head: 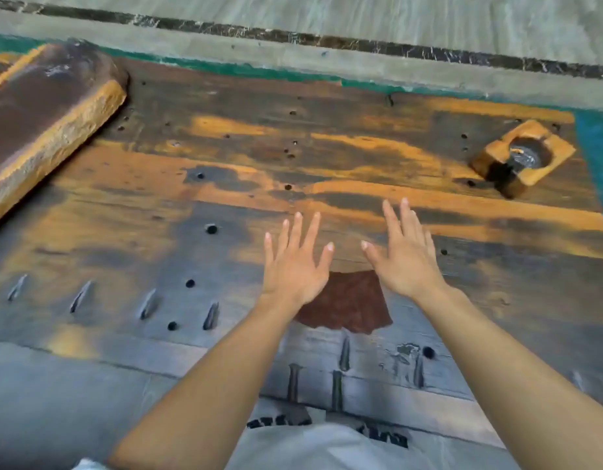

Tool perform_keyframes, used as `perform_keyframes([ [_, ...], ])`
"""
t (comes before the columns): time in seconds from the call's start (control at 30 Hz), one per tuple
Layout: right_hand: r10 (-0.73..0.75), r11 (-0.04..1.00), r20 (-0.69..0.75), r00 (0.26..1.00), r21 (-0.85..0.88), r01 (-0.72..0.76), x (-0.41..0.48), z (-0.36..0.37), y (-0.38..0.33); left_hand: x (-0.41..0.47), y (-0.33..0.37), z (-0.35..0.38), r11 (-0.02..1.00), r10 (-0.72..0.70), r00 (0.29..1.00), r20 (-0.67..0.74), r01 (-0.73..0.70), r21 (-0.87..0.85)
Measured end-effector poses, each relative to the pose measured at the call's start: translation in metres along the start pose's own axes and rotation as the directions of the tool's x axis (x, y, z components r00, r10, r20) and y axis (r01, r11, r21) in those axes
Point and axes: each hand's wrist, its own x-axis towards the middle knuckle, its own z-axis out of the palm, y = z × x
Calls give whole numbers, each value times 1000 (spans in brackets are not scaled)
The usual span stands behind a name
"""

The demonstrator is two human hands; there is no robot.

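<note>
My left hand and my right hand are stretched out side by side over a worn wooden workbench, palms down, fingers straight and spread. Neither hand holds anything. A reddish-brown piece of leather or cloth lies flat on the bench just below and between my wrists, partly hidden by my left forearm.
A thick wooden slab lies at the back left. A small square wooden block with a dark round hollow sits at the back right. Round holes and slanted slots mark the bench surface. A stone floor with a dark stripe runs beyond the far edge.
</note>
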Motion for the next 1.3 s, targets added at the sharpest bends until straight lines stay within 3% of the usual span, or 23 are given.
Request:
perform_keyframes([
  [0.17, 12, 1000, 358, 934, 0, -13, -3, 42, 34, -21, -10, 51, 957, -289, 953, 89, 290, -8],
  [0.33, -15, 1000, 452, 892, -16, 25, -14, 79, 63, -44, 7, 89, 843, -420, 879, 225, 470, -263],
  [0.47, -16, 999, 408, 913, -34, 32, -11, 96, 69, -40, 21, 102, 768, -477, 845, 241, 534, -353],
  [0.6, 2, 999, 337, 942, -33, 10, -5, 109, 60, -30, 12, 100, 583, -594, 761, 261, 631, -512],
  [0.8, -162, 987, 301, 940, 60, 151, -28, 128, 41, -67, 10, 118, 593, -648, 730, 218, 663, -457],
  [0.9, -285, 958, 343, 895, 138, 253, -52, 138, 21, -112, -4, 119, 459, -682, 704, 199, 624, -632],
  [1.0, -451, 889, 398, 799, 279, 363, -95, 152, -16, -171, -29, 107, 252, -767, 632, 114, 460, -852],
  [1.17, -647, 756, 354, 675, 407, 512, -188, 189, -92, -305, -78, 86, 124, -921, 388, -22, 239, -963],
  [1.3, -752, 658, 376, 541, 472, 587, -281, 231, -138, -429, -115, 89, 113, -980, 169, -107, 27, -993],
])
